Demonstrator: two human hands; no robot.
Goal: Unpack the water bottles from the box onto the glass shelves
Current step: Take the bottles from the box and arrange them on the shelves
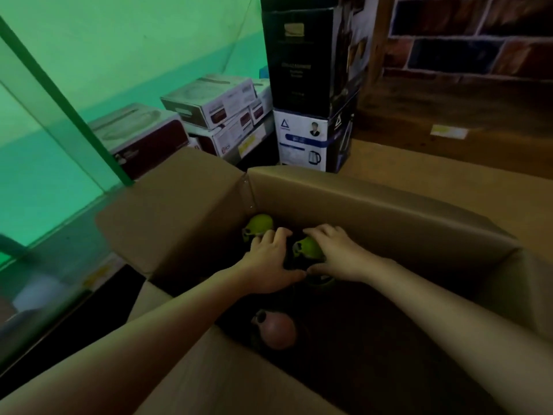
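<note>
**Cardboard box reached into with both hands, green-capped bottles at its far end**

Brown corrugated cardboard forms the large open box (pixel 374 202), whose flaps are folded outward so that the inside can be reached from above. Its interior is dark. Three rounded bottle tops can be made out: a lime-green domed cap (pixel 261 223) in the far left corner of the box, a second lime-green cap (pixel 308 247) just beside it toward the middle, and a pink domed cap (pixel 278 327) nearer the box's near edge. The bottles appear to stand upright, presumably as packed, though their bodies are lost in shadow.

The left hand (pixel 266 262) is lowered between the two green caps, fingers curved downward and thumb stretched toward the right. The right hand (pixel 335 253) is cupped over the far side of the second green cap, fingers draped across it, thumb tucked low. The two thumbs nearly meet, so a two-handed lift of that bottle seems intended; whether either hand is actually closed around it cannot be told.

A green-tinted glass panel (pixel 45 163) is seen beyond the box's left edge.
</note>
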